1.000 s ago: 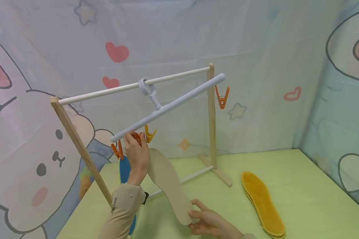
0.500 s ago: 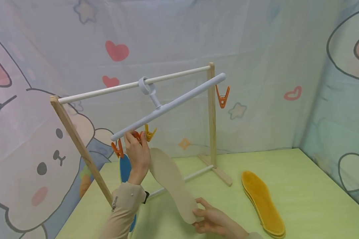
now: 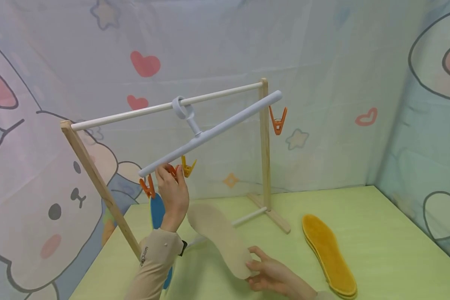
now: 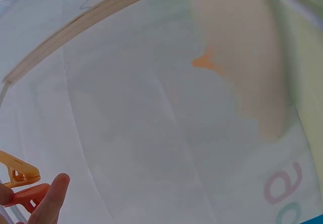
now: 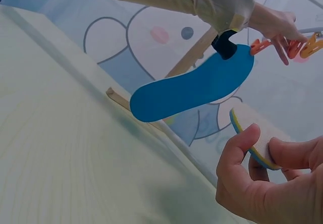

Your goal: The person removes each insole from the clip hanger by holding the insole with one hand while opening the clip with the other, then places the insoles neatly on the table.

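Observation:
My left hand [image 3: 172, 200] pinches an orange clip [image 4: 34, 194] under the low left end of the white hanger [image 3: 213, 132]. Between the fingers and thumb of my right hand [image 3: 271, 275] is the near end of a beige insole [image 3: 221, 239]. Its edge shows yellow and blue layers in the right wrist view. The insole's far end lies below and right of the left hand, apart from the pinched clip. Beside the left wrist, a blue insole [image 5: 194, 90] hangs from another orange clip [image 3: 147, 187]. A yellow clip [image 3: 188, 168] hangs just right of the left fingertips.
The hanger hooks over the top bar [image 3: 135, 114] of a wooden-legged rack. Another orange clip [image 3: 278, 121] hangs at its high right end. A stacked pair of mustard-yellow insoles [image 3: 328, 254] lies on the green table [image 3: 382, 241] at right. A printed curtain [image 3: 322, 62] stands behind.
The beige insole's far end has dropped away from the left hand, and the right hand has shifted slightly right with it. The left hand stays at the orange clip.

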`<state>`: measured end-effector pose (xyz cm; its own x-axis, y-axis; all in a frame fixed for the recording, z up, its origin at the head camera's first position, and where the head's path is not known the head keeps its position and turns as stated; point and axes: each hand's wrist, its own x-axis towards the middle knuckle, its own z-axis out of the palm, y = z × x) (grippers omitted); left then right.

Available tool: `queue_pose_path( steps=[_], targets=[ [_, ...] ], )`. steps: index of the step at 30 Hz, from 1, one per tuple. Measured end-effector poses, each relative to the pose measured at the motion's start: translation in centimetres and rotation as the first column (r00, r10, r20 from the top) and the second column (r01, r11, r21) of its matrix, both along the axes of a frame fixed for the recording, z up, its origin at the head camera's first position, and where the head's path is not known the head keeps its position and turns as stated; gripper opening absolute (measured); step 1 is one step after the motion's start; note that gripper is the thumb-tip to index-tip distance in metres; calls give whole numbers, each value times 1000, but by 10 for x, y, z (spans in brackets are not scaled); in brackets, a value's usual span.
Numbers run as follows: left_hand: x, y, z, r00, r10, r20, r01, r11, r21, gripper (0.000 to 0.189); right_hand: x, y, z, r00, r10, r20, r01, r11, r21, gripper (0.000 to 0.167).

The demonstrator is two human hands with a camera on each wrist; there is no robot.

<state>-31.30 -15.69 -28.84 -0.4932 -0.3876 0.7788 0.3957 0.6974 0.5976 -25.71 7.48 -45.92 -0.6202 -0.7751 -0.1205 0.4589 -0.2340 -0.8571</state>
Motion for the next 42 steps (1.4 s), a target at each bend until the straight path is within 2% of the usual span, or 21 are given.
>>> queue_pose_path(
  steps=[9, 20, 28, 42],
  targets=[
    [0, 1, -1, 1000, 6, 1, -6, 1000, -3, 29, 0, 5, 0, 1000, -8, 16, 8, 1000, -2, 18],
    [2, 1, -2, 1000, 15, 6, -15, 1000, 20, 30, 5, 13, 13, 1000, 22, -13, -22, 999, -29, 20],
    [0, 1, -3, 1000, 10, 1, -10, 999, 45, 33, 5, 16, 16, 999, 38, -24, -39, 998, -44, 20],
    [0, 1, -4, 1000, 28, -15, -27, 998, 58, 29, 6, 19, 19, 1000, 23, -9, -23, 999, -41, 21]
  ],
)
